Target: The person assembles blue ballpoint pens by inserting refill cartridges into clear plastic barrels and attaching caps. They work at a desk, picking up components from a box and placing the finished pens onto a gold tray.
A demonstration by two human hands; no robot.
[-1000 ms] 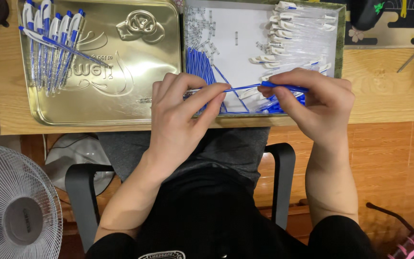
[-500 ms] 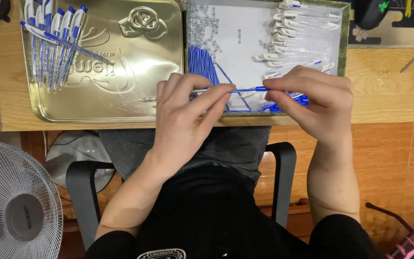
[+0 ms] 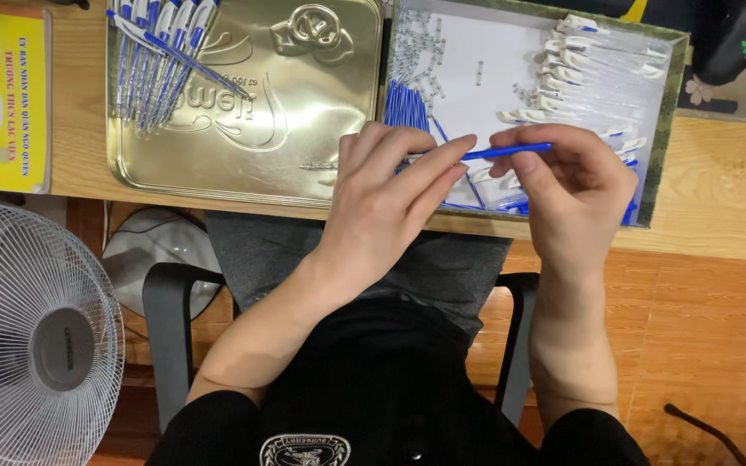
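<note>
My left hand (image 3: 390, 194) and my right hand (image 3: 567, 181) pinch the two ends of a thin blue pen refill (image 3: 502, 152) held level over the front edge of a shallow green-rimmed box (image 3: 673, 103). The left fingertips close on its left end, the right thumb and fingers on its right end. Inside the box lie a bundle of blue refills (image 3: 407, 108), several clear pen barrels with white caps (image 3: 593, 73) and small springs (image 3: 420, 52). Finished blue-and-white pens (image 3: 157, 60) lie on a gold metal tray (image 3: 304, 112) at the left.
A wooden table (image 3: 718, 181) carries the tray and box. A yellow and blue book (image 3: 2, 95) sits at the far left. A white floor fan (image 3: 32, 345) stands at lower left. I sit on a black chair (image 3: 170, 319) over an orange tiled floor.
Both hands stayed at the box's front edge. The right fingers shifted along the blue refill, which now shows more clearly between the two hands.
</note>
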